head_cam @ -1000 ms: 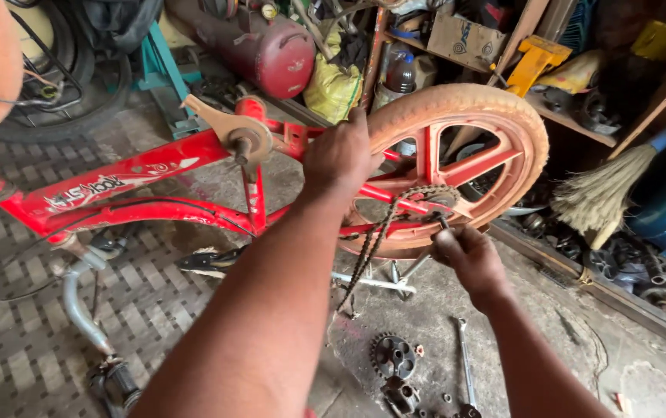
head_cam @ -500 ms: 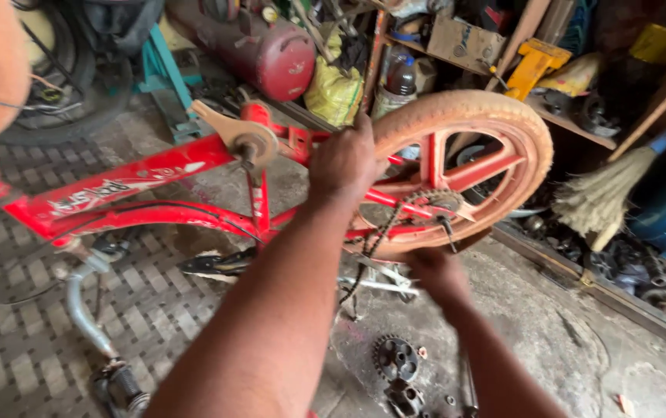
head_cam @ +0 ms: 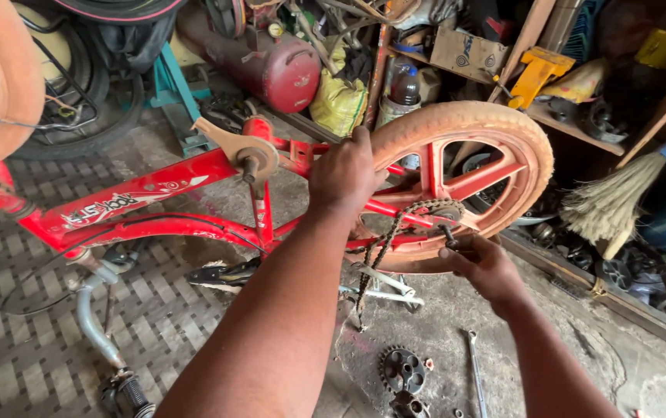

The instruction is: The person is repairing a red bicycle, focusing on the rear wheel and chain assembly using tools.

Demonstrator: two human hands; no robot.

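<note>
A red bicycle frame (head_cam: pixel 139 197) lies upside down on the floor, its rear wheel (head_cam: pixel 503 128) with a dusty tyre and red spokes raised at the right. My left hand (head_cam: pixel 344 174) grips the frame's rear stays right beside the tyre. A slack chain (head_cam: pixel 383 248) hangs from the rear sprocket toward the floor. My right hand (head_cam: pixel 484 267) sits just under the hub, fingers closed on the end of the rear axle (head_cam: pixel 449 234).
A loose sprocket (head_cam: pixel 401 370) and a wrench (head_cam: pixel 474 371) lie on the concrete below my hands. The saddle (head_cam: pixel 220 272) and handlebar (head_cam: pixel 93 325) rest on the patterned mat. A broom (head_cam: pixel 611 205), a red tank (head_cam: pixel 279 70) and cluttered shelves line the back.
My right hand dipped lower and to the left half a second ago, then came back up to the axle end. My left hand has kept its grip on the frame.
</note>
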